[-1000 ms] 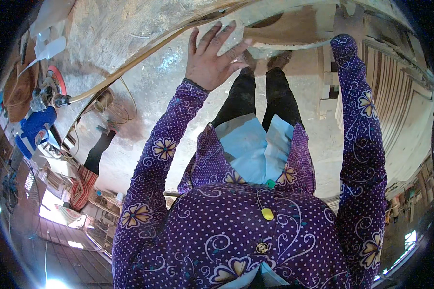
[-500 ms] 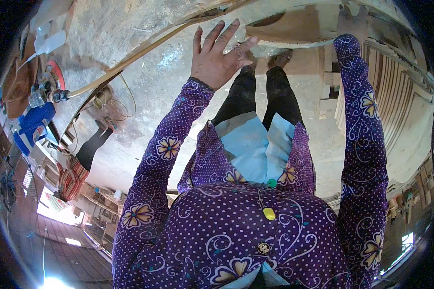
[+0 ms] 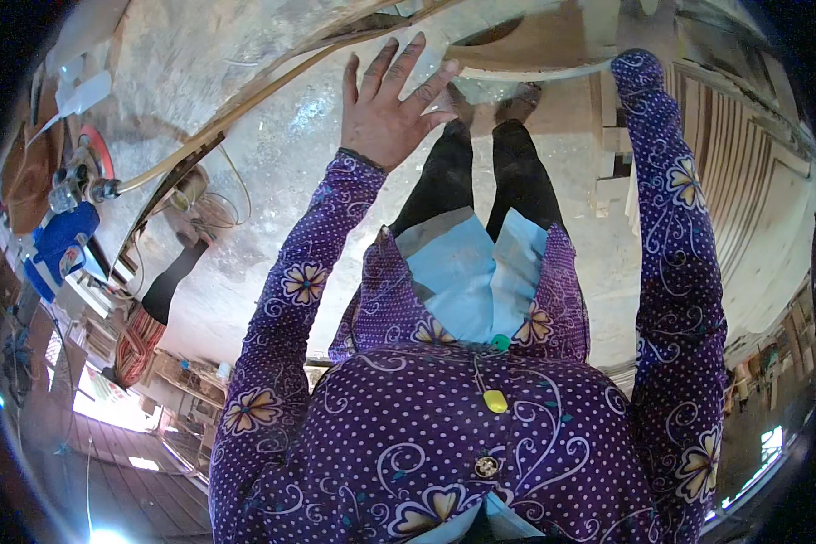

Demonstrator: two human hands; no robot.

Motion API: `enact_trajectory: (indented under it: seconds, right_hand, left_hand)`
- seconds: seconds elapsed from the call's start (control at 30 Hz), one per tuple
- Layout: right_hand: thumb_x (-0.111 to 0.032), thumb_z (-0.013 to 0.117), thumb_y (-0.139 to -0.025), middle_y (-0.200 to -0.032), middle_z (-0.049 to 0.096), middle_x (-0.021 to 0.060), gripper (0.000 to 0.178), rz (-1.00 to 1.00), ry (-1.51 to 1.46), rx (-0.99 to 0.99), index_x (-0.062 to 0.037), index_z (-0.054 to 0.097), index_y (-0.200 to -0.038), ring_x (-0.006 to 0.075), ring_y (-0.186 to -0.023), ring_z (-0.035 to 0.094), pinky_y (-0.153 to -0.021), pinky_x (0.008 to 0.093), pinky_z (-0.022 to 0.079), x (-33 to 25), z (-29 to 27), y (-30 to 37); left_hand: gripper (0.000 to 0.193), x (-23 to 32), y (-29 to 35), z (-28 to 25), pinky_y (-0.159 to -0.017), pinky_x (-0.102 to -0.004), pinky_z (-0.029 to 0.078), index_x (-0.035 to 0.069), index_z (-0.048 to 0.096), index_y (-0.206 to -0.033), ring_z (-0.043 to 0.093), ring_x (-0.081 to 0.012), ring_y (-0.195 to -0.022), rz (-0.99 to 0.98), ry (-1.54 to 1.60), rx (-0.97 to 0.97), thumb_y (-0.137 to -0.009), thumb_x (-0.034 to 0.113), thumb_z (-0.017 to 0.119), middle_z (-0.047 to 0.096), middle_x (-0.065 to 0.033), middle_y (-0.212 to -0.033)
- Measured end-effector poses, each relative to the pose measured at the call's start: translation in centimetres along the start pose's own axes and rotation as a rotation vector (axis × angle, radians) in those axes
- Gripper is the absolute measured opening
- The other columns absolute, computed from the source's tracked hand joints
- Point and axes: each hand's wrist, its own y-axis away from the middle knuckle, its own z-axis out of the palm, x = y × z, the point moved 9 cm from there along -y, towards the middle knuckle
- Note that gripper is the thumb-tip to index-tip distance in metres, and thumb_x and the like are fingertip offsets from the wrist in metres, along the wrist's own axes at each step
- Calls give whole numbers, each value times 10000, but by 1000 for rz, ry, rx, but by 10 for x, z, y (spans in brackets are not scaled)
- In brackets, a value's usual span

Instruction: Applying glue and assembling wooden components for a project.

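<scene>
My left hand (image 3: 385, 113) is held out in front of me with its fingers spread and nothing in it. Its fingertips reach toward the light edge of a brown board (image 3: 553, 41), though I cannot tell whether they touch. Farther to the right, at the top rim of the picture, my right hand (image 3: 646, 29) is at the right end of that board. Its fingers are dim and partly cut off, so any grip is hidden. Both arms wear purple patterned sleeves.
A long tan hose or strip (image 3: 236, 113) runs across the left side to a metal fitting. Beside it are a blue item (image 3: 68, 231) and a thin cable. Another person (image 3: 150, 326) stands at the left. Light wooden slats (image 3: 730, 163) are stacked at the right.
My left hand has shifted slightly left and its fingers are straighter. My right hand has moved a little left and up. The whole view has drifted slightly.
</scene>
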Motion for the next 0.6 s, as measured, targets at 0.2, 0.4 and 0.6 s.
enact_trajectory:
  seconds: [0.2,0.4,0.6]
  right_hand:
    - [0,552,-804,-1012,620,158,602,236,-181,-217,-122,398,-1373,242,-869,639,-698,316,532,-17,-12,3]
    - [-16,604,-789,-1123,623,161,647,214,-216,-184,-172,398,-1382,233,-950,652,-725,339,543,-13,-1,5]
    - [-13,612,-791,-1178,597,152,643,374,-371,-319,-168,400,-1378,222,-960,649,-733,339,552,-21,-8,10]
  left_hand:
    - [642,21,-18,-2,-1090,-607,143,492,413,-1341,258,-238,-1376,57,-66,-32,-742,586,622,262,28,-1511]
    - [662,44,-34,6,-1071,-643,128,479,444,-1322,257,-242,-1373,102,-83,-6,-705,597,652,265,38,-1509]
    - [634,70,-51,-5,-1013,-667,217,311,474,-1337,313,-284,-1330,190,-155,143,-755,440,689,331,-36,-1456]
